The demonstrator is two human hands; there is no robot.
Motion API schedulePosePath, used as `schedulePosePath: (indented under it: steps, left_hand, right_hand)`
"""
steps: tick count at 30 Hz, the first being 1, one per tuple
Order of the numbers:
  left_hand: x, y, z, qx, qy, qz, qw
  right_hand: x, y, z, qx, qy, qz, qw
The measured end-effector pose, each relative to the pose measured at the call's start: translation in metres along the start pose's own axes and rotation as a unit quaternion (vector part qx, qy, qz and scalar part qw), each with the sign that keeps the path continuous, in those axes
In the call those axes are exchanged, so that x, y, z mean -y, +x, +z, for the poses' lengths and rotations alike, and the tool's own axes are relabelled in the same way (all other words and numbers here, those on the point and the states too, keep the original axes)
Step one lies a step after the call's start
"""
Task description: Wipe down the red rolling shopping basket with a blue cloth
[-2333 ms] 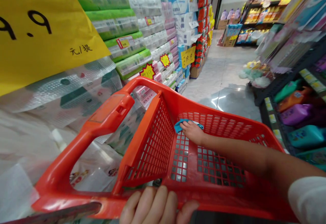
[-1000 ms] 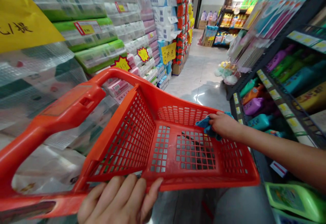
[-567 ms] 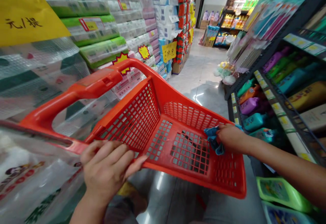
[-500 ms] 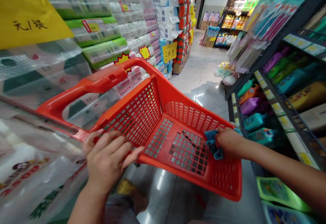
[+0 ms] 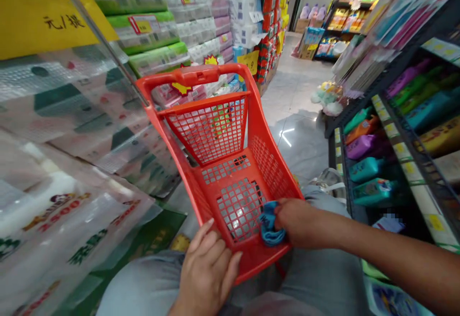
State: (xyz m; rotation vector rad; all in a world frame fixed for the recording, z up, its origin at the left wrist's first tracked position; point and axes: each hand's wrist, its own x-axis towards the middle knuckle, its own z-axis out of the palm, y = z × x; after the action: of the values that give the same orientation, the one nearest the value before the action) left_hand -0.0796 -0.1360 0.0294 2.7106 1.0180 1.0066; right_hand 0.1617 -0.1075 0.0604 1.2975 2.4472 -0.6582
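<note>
The left hand (image 5: 208, 270) is open, fingers spread on the low end of a red basket (image 5: 201, 105), not gripping hard. The right hand (image 5: 300, 222) is shut tight on a blue cloth (image 5: 270, 225), pressing it inside the basket, near the low end by the btm mesh. The basket is tipped, held above knees in gray pants (image 5: 143, 282). It looks light and stiff, plastic w/ lots of holes, so easy to grab by the top handle (image 5: 194, 75). The cloth looks soft and squishy. Packs of tissue (image 5: 143, 28) stand on the left, bottles (image 5: 366, 170) on a shelf (image 5: 336, 148) on the right.
</note>
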Motion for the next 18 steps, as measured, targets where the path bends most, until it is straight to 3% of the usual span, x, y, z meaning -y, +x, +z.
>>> schedulePosePath:
  steps: [3, 8, 12, 16, 18]
  left_hand:
    - [0.011, -0.004, -0.011, -0.006, -0.002, -0.013, 1.0]
    - [0.007, -0.021, -0.01, 0.0, 0.048, -0.008, 0.999]
    - [0.02, -0.029, -0.017, -0.01, 0.078, -0.014, 0.997]
    - [0.036, -0.022, -0.027, -0.021, 0.107, -0.042, 0.993]
    - [0.039, -0.018, -0.029, -0.024, 0.125, -0.059, 0.99]
  right_hand:
    - [0.008, 0.003, -0.014, 0.047, -0.073, -0.025, 0.996]
    - [0.029, 0.001, -0.02, -0.015, -0.068, -0.075, 0.995]
    - [0.01, -0.005, -0.023, -0.165, -0.084, -0.068, 0.98]
    - [-0.027, 0.006, -0.029, -0.386, -0.084, -0.017, 0.918]
    - [-0.034, 0.016, -0.026, -0.451, -0.044, -0.012, 0.891]
